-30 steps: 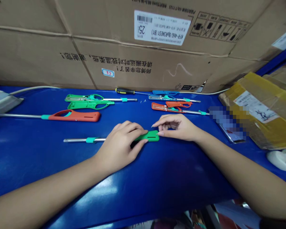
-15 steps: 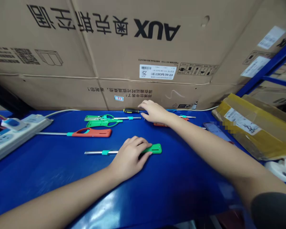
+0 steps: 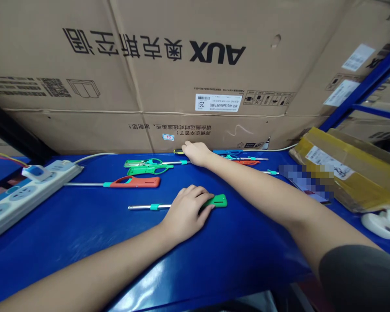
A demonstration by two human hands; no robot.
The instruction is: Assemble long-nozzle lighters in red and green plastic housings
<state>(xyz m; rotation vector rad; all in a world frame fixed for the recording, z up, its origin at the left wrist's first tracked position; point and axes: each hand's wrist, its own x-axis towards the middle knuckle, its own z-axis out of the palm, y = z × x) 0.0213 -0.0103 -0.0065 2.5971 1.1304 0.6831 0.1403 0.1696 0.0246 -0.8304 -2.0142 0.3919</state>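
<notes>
My left hand (image 3: 188,213) is closed round the green handle of a long-necked gas lighter (image 3: 220,201), which lies flat on the blue surface, its metal tube pointing left. At the back, by the cardboard, my right hand (image 3: 197,153) bends its fingers over a screwdriver (image 3: 178,152) with a black and yellow handle; the hand hides most of it. Left of that hand lies an opened green lighter (image 3: 149,166) with its inner parts showing. Nearer to me is an orange lighter (image 3: 136,182). Further lighter parts, including an orange handle (image 3: 247,163), lie beyond my right forearm.
A large cardboard box (image 3: 162,91) stands like a wall behind the blue table (image 3: 94,260). A white power strip (image 3: 29,190) with a plug is at the left. On the right are a phone (image 3: 307,186), a yellow-taped carton (image 3: 347,173) and a white object (image 3: 380,225).
My right hand has moved left and closed in on the screwdriver's handle. My left hand stays on the green lighter. The view has shifted slightly.
</notes>
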